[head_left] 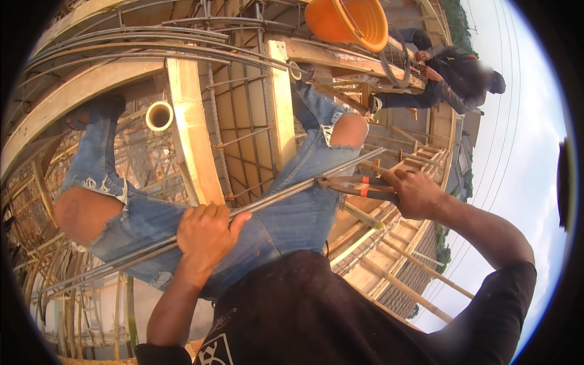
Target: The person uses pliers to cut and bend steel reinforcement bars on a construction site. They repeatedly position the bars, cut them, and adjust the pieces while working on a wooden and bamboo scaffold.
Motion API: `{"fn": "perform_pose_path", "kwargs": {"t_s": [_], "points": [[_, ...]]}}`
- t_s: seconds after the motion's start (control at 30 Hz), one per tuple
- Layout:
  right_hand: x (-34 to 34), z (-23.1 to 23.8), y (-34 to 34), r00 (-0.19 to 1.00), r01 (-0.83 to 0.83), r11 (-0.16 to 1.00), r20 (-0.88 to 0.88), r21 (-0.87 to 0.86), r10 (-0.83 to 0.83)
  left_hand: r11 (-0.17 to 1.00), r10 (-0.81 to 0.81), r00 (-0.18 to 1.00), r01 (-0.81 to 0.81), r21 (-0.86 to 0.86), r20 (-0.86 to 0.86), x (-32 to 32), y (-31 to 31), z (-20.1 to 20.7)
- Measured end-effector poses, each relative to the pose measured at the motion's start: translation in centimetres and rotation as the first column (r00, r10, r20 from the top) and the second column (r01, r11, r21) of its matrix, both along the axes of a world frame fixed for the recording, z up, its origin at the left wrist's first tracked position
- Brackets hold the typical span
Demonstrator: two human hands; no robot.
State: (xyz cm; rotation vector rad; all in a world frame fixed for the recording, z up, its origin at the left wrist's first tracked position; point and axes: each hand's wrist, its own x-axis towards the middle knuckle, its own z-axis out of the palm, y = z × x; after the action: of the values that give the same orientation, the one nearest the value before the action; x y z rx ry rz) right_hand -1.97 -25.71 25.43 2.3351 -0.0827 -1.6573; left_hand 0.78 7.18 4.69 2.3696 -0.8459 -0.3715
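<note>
The left hand (207, 236), forearm rising, closes its fingers over steel rods (277, 197) crossing the jeans (271, 234), while the right hand (415, 193), elbow bent outward, grips pincers (359, 187) whose head meets the rods near the right thigh's outer edge.

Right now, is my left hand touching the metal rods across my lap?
Touching. The head view shows your left hand closed over the metal rods, which pass under its curled fingers and emerge on both sides.
</note>
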Motion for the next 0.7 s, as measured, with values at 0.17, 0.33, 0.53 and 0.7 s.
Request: {"fn": "perform_pose_path", "kwargs": {"t_s": [0.17, 0.33, 0.53, 0.7], "points": [[0.2, -2.8, -4.9, 0.998, 0.054, 0.991, -0.023, 0.118, -0.052, 1.0, -0.02, 0.997, 0.018, 0.02, 0.073, -0.2, 0.2, -0.2], [0.5, -6.2, -9.5, 1.0, 0.029, 0.939, -0.002, 0.343, -0.03, 0.998, -0.052, 0.997, 0.049, 0.048, 0.062, -0.2, 0.2, -0.4], [-1.3, -8.2, -11.2, 0.997, 0.07, 0.913, 0.01, 0.401, -0.08, 0.996, -0.074, 0.996, 0.07, 0.055, 0.059, -0.1, -0.3, -0.3], [-3.0, -6.4, -9.6, 0.985, 0.137, 0.929, 0.054, 0.345, -0.165, 0.996, -0.083, 0.993, 0.079, 0.045, 0.085, 0.2, -0.4, -0.2]]}}
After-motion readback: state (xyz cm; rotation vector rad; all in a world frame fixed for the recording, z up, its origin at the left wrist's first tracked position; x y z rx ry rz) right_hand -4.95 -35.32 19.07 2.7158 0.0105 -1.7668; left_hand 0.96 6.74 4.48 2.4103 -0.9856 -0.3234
